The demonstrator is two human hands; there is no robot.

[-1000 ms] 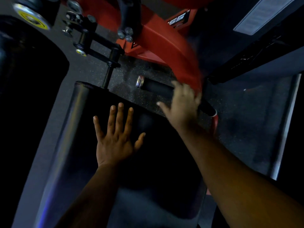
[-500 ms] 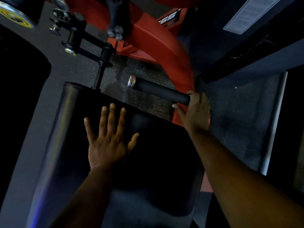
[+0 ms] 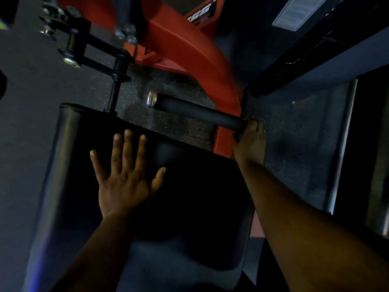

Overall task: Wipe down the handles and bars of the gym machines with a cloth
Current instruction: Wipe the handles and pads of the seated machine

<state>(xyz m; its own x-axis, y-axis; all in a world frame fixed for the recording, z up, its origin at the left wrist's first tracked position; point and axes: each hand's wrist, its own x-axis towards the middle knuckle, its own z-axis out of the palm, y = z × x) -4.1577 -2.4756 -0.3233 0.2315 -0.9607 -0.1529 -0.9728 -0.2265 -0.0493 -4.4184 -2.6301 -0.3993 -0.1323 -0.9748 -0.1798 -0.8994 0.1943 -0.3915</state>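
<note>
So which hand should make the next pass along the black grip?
Right. The right hand already sits at the black grip's frame end; the left hand is spread flat on the pad.

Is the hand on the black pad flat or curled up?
Flat. The left hand lies on the pad with its fingers straight and spread.
</note>
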